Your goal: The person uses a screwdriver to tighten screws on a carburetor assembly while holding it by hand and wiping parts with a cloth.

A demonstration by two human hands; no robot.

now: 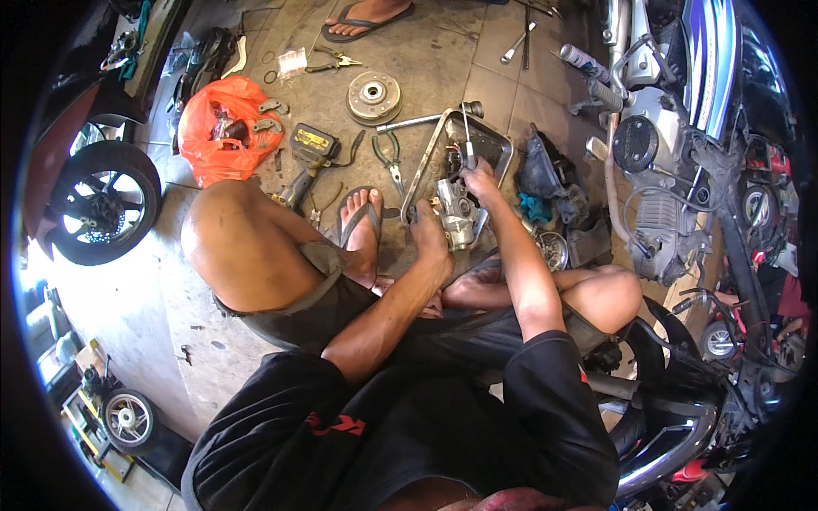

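Observation:
My left hand (430,232) is closed around one side of a silvery cast-metal part (457,213) that looks like a carburetor, held above a metal tray (418,175). At the far end of that part, my right hand (480,180) has its fingers closed on a screwdriver (469,149). Its thin shaft points away from me, over the tray. Whether the right fingers also touch the metal part is hard to tell. Pliers with green handles (390,162) lie just left of the tray, and a long-handled socket wrench (426,122) lies along its far side.
A cordless impact driver (307,162) and an orange plastic bag (223,119) with parts lie left. Beyond are a round metal drum (373,98) and yellow-tipped pliers (334,60). A motorcycle engine (660,213) stands close on the right. Another person's sandalled foot (366,19) is at the far edge.

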